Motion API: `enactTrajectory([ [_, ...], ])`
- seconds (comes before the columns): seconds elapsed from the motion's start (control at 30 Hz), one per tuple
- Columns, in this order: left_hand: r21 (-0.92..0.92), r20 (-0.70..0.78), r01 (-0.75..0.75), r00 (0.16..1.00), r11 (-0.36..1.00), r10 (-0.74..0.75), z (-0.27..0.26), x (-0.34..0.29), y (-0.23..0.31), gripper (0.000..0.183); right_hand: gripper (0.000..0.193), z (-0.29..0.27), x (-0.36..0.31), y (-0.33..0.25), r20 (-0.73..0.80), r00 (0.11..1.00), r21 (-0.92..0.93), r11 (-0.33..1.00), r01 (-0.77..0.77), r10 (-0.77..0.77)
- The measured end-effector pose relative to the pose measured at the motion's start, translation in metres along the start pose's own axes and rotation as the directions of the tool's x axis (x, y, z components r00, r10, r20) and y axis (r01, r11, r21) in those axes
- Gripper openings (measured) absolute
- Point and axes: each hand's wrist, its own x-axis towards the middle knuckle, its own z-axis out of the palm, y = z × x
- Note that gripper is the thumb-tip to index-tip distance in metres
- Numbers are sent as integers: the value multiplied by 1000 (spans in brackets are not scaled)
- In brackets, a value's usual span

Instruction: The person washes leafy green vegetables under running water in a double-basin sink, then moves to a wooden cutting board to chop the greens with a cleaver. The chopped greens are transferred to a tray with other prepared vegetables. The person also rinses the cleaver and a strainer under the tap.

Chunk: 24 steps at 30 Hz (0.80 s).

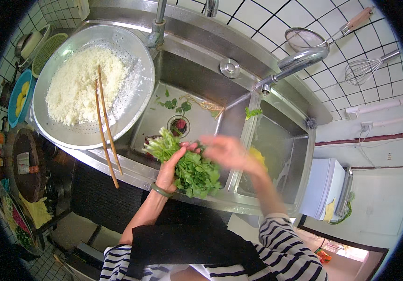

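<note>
My left hand (167,169) is wrapped round the stems of a bunch of coriander (197,177), above the front of the left sink basin (164,70). The pale stem ends point up and left; the leaves spread to the lower right. Motion smears my right hand (229,152), just right of the bunch, so whether its fingers hold anything does not show. Below, loose coriander leaves (182,107) and pale roots (204,104) lie on the basin floor. Something dark red sits in the drain (179,126).
A large metal colander (138,100) of cooked rice (82,84) rests at the left, with long wooden chopsticks (104,126) in it. The right basin (281,122) holds water and something yellow (257,157). A tap (300,61) reaches over the divider, where a green sprig (253,113) lies.
</note>
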Motion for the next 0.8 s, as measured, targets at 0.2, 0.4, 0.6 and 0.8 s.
enactTrajectory([
  [0.2,89,-30,-2,1000,996,5,-1,-36,15,19,23,-118,16,116,-294,903,-793,607,-48,-313],
  [0.4,176,58,-9,998,984,-2,-18,-69,29,18,11,-128,49,114,-145,915,-756,638,143,-376],
  [0.6,238,32,-4,999,971,-3,-19,-68,32,21,17,27,148,140,-219,973,-353,923,-150,74],
  [0.8,256,60,-43,998,966,29,-24,-72,38,19,19,138,194,230,-376,865,-428,766,-480,332],
])
